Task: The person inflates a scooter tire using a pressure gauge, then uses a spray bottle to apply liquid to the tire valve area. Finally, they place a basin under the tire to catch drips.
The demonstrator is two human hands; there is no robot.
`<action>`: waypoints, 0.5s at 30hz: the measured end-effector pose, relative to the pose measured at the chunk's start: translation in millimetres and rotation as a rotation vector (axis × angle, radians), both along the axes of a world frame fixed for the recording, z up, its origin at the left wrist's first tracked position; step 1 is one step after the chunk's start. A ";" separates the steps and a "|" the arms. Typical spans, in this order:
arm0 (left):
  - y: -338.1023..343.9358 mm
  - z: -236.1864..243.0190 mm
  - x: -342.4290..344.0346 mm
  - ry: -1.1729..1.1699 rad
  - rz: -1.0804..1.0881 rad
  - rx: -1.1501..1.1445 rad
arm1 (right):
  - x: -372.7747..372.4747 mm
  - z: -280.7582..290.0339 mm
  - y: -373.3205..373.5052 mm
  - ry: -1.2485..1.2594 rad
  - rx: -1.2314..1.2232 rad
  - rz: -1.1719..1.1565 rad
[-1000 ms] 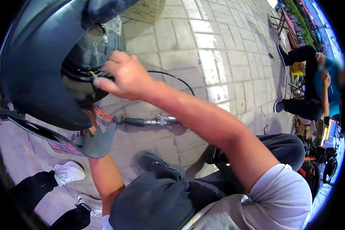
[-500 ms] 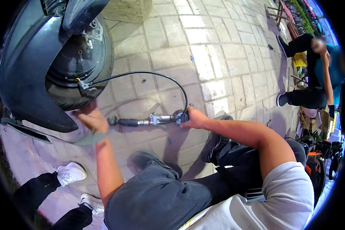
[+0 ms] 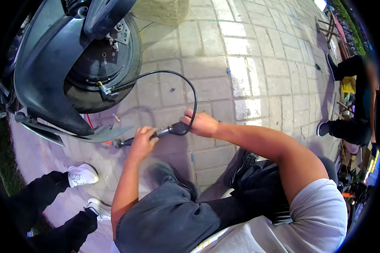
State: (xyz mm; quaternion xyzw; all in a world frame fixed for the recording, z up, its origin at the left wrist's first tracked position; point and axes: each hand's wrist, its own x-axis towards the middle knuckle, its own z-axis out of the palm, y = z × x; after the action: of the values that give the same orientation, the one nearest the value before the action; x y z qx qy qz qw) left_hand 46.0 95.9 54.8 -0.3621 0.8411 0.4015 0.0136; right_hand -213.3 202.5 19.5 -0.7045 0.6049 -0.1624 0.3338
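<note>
A tyre inflator with a gauge (image 3: 179,128) is held between my two hands, off the paving. My right hand (image 3: 203,123) is closed round its gauge end, and its dial face is turned out of sight. My left hand (image 3: 142,142) grips the dark handle and metal valve part, its fingers wrapped over them. From the gauge end a black hose (image 3: 173,72) arches to a clip-on chuck (image 3: 107,90) at the wheel's valve. That wheel (image 3: 107,69) sits under a dark scooter mudguard (image 3: 42,76).
A red air line (image 3: 89,121) runs under the mudguard toward the inflator's coupling (image 3: 116,143). At lower left stand a person's white shoes (image 3: 82,175). Another person in dark trousers (image 3: 350,130) is at the right, near a wooden stool (image 3: 330,27). A stone block (image 3: 164,12) lies beyond the wheel.
My left hand has moved from beside the tyre onto the inflator handle. The inflator has tilted, its gauge end rising and turning. The whole view has shifted slightly.
</note>
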 end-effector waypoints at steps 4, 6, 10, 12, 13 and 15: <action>6.0 17.4 12.3 -0.111 0.039 -0.044 | 2.9 -25.5 -27.5 -0.052 -0.330 0.211; 14.3 18.7 20.4 -0.151 0.086 -0.103 | 6.4 -35.9 -35.5 -0.079 -0.397 0.299; 36.8 56.4 18.7 -0.232 0.390 -0.152 | 17.3 -32.1 -40.4 -0.121 -0.329 0.346; 52.8 71.3 -4.3 -0.234 0.506 0.002 | 15.8 -40.6 -34.1 -0.160 -0.430 0.304; 60.3 81.4 -11.6 -0.245 0.563 0.076 | 17.5 -44.3 -31.1 -0.190 -0.480 0.276; 64.9 113.1 -10.4 -0.292 0.588 0.081 | 24.8 -49.2 -26.7 -0.251 -0.490 0.254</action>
State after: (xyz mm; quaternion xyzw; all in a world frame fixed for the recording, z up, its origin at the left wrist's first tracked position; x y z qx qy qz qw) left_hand 35.5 160.8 167.9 -0.6423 0.6732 0.3650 0.0321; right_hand -188.5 175.7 -29.7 -0.8085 0.4088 -0.3463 0.2435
